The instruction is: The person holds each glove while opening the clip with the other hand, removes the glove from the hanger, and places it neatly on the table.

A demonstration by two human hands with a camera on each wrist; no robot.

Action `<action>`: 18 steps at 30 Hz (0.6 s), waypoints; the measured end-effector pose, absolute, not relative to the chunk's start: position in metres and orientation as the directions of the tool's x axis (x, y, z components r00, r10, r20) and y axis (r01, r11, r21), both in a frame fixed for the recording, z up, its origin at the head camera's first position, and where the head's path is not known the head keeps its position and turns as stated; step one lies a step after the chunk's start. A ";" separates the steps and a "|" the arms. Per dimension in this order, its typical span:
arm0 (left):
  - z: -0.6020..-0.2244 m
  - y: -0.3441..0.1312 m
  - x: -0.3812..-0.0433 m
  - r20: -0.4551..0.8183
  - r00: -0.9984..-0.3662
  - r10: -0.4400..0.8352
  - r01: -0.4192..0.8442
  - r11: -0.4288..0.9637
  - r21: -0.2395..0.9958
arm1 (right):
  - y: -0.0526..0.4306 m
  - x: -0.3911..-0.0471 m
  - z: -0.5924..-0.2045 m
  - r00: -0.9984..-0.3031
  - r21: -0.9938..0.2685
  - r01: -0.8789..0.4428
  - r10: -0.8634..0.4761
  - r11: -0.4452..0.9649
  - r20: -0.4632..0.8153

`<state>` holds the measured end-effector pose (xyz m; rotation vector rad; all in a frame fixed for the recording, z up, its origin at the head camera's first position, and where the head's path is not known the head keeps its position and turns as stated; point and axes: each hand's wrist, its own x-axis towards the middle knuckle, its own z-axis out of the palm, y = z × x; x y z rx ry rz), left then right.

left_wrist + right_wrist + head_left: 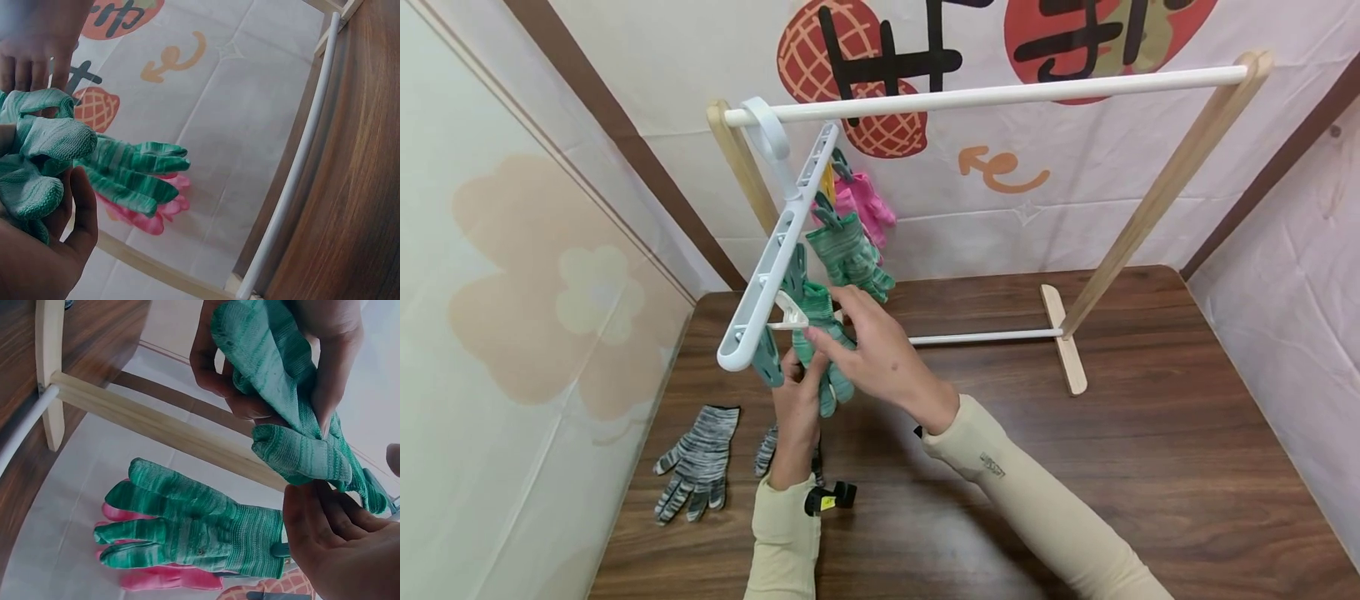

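Gripping with left hand [798, 410] a green-striped knit glove [817, 307], fingers-down with near-vertical long axis, centre-left, against right hand [882, 347] of unclear grip.

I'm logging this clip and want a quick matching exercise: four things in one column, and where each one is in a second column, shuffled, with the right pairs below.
Things
1. Hanger
2. Grey glove at the far left
3. Pink glove
4. Nearer green glove

Places
A. Held in the left hand
B. Hooked over the white top bar
C. Clipped near the hanger's far end
D. Lying on the table

Pairs: 1-B, 2-D, 3-C, 4-A
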<state>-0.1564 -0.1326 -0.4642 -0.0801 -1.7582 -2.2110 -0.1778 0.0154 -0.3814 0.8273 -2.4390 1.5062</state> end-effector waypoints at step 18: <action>-0.462 -0.130 -0.158 0.263 -0.949 -0.173 0.300 -0.244 0.922 | 0.000 -0.191 -0.362 -0.797 -0.750 -0.604 -0.235 0.271 0.557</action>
